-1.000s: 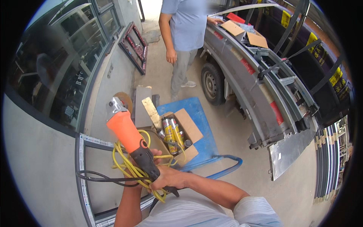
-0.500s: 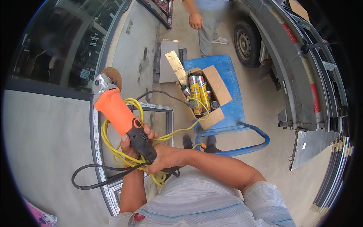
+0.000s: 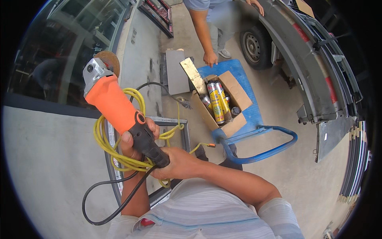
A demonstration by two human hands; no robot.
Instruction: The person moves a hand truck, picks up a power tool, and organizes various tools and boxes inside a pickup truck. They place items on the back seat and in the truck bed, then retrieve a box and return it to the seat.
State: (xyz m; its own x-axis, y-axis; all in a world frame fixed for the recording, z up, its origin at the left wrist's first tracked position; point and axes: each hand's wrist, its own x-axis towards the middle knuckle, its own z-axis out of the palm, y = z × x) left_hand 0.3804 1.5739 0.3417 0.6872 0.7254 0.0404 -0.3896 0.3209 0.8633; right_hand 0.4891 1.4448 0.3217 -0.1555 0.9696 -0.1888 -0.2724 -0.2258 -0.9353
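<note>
An orange and black angle grinder [image 3: 111, 101] slants up to the left in front of me, its brown disc [image 3: 107, 63] at the far end. My left hand [image 3: 129, 145] is closed around its black body and the coiled yellow cord [image 3: 103, 135]. My right hand [image 3: 179, 162] closes at the grinder's tail end, beside the black cable [image 3: 89, 217]. Some fingers of both hands are hidden behind the tool. The yellow cord's orange-tipped end [image 3: 211, 145] dangles right of my hands. A black lead with a frayed-looking end [image 3: 185, 102] hangs beyond the coil.
A blue platform cart [image 3: 250, 93] carries an open cardboard box [image 3: 238, 89] of yellow cans. Another person's hand [image 3: 210, 59] reaches to the cart's far edge. A truck [image 3: 290, 47] stands at right. Window frames [image 3: 187, 137] lean by the left wall [image 3: 47, 147].
The grinder has shifted slightly left and up in view. The yellow cord no longer crosses the box. The other person has bent closer, one hand now at the cart.
</note>
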